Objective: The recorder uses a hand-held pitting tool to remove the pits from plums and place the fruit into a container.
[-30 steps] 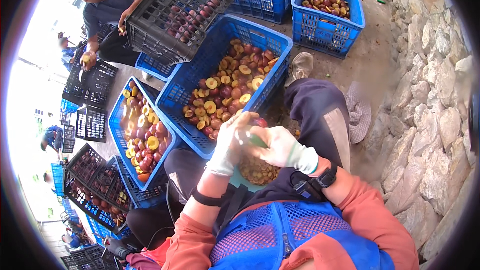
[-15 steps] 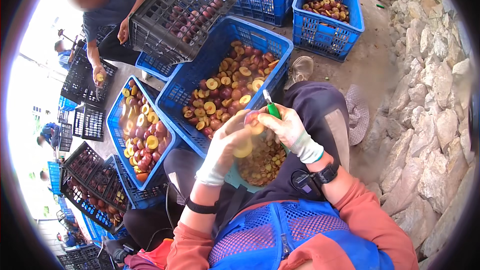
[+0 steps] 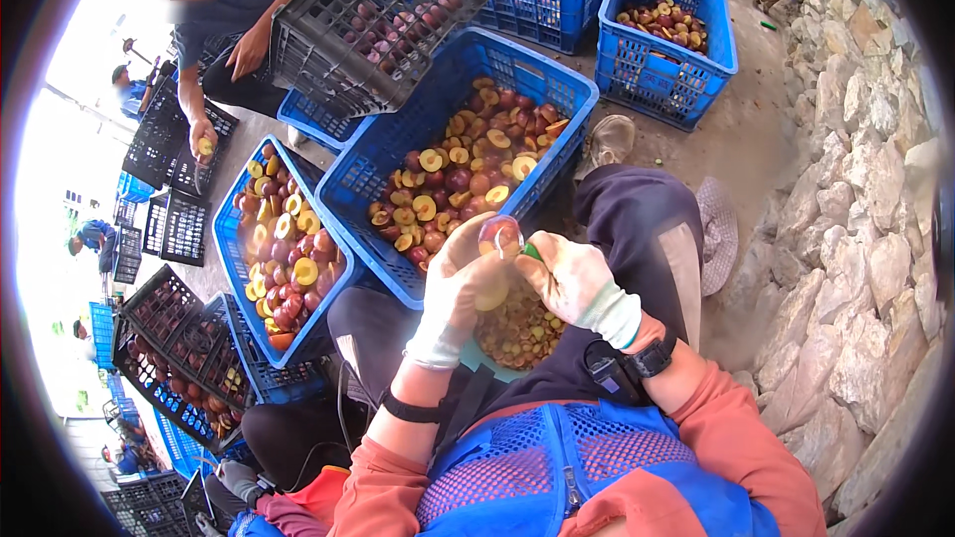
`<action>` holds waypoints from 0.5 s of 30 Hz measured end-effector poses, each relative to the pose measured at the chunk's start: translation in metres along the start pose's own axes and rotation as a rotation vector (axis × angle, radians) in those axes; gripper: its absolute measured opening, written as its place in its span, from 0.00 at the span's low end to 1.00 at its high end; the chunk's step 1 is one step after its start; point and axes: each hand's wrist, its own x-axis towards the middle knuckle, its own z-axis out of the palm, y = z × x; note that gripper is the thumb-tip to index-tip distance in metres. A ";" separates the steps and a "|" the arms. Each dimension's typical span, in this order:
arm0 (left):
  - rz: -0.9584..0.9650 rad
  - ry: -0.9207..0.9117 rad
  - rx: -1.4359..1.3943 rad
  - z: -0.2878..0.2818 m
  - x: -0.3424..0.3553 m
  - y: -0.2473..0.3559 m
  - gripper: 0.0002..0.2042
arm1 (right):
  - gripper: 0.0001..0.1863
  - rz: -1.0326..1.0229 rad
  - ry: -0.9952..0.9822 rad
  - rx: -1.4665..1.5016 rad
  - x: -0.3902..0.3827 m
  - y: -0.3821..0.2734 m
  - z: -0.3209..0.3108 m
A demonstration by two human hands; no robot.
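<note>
In my gloved left hand [image 3: 450, 283] is a red-skinned plum half [image 3: 500, 230], gripped at the fingertips. A second, yellow cut piece [image 3: 490, 293] shows lower in the same palm, partly hidden. My gloved right hand [image 3: 579, 283] is closed around a small green-handled pitting tool [image 3: 531, 252]; its curved metal tip meets the plum half. Beneath both hands, a teal basin [image 3: 476, 356] in my lap holds pits and small yellowish bits. Just beyond stands a large blue crate [image 3: 343, 174] of halved plums.
A second blue crate [image 3: 231, 264] of plum halves sits to the left, another [image 3: 665, 85] at the far right. A black crate [image 3: 373, 15] of plums rests tilted on the big crate's far side. A co-worker's hand [image 3: 203, 134] holds a plum piece. Rough stones [image 3: 846, 199] line the right.
The pitting tool has turned from pointing up and away to meeting the plum half. My right hand has lowered slightly. The view has shifted a little.
</note>
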 end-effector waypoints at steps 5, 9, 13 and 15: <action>0.045 0.083 0.076 0.005 0.000 -0.006 0.28 | 0.19 0.139 -0.104 0.011 -0.001 -0.004 -0.001; 0.074 0.128 0.111 0.009 -0.004 -0.009 0.27 | 0.21 0.167 -0.181 0.113 0.000 0.002 0.000; 0.089 0.110 0.224 0.005 0.006 -0.011 0.25 | 0.24 0.209 -0.301 0.019 0.004 0.004 -0.006; 0.032 0.057 0.335 -0.002 0.006 -0.006 0.22 | 0.27 0.226 -0.405 -0.074 0.006 0.002 -0.011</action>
